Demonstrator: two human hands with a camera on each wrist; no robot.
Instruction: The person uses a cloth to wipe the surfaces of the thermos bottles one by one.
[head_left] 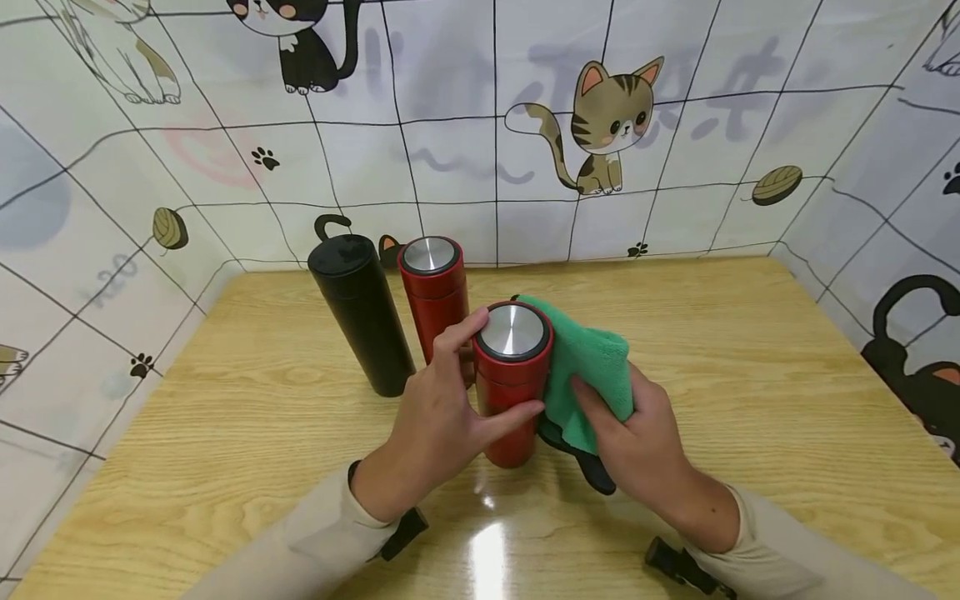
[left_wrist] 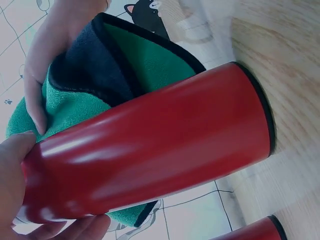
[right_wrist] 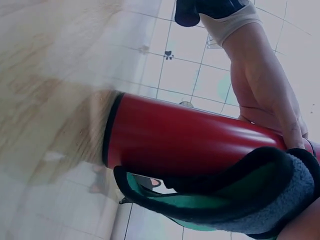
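Note:
A red thermos flask (head_left: 513, 385) with a silver-topped lid (head_left: 513, 331) is upright near the middle of the table. My left hand (head_left: 442, 408) grips it around its upper part, thumb across the front. On its right side my right hand (head_left: 637, 433) holds a folded green cloth (head_left: 588, 367) against the flask. The left wrist view shows the cloth's dark grey reverse (left_wrist: 82, 62) and black edging. In the right wrist view the cloth (right_wrist: 295, 185) lies along the flask (right_wrist: 185, 132). The right hand's far fingers are hidden by the cloth in the head view.
Behind and to the left stand a second red flask (head_left: 433, 292) and a taller black flask (head_left: 360, 312), both upright. The wooden table (head_left: 750, 400) backs onto a white grid sheet (head_left: 450, 158) printed with cats, with sheets at both sides too.

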